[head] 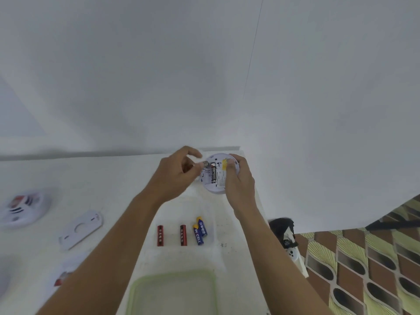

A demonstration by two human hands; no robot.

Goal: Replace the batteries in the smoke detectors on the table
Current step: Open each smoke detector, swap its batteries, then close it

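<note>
Head view — left hand (177, 176) half-hides battery (206, 164).

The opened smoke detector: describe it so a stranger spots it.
Go to the white table's far edge by the wall. There the right hand grips a round white smoke detector, the left hand pinching a battery at it. Unlike the detector at left, its battery bay shows.
</note>
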